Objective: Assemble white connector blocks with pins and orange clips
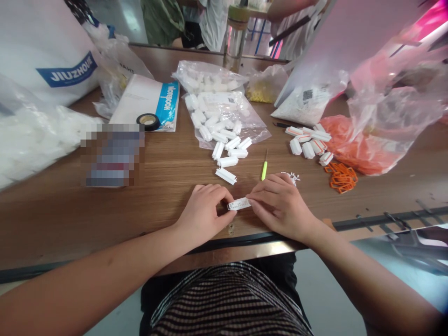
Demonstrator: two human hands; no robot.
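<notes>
One white plastic pc (pixel 240 204) is on nr side of green-handled tool (pixel 264 171), held both ends: L hand (pixel 205 210) pinches L end btwn thumb & fingers, R hand (pixel 282 200) has fingers closed round R end. Loose white pcs (pixel 227 162) L of tool; tiny white bits (pixel 296 177) just R; orange frames (pixel 341 176) farther R of it.

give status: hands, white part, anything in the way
Left hand, right hand both holding white part. Its right end hidden. Green tool close by, seemingly not blocking.
</notes>
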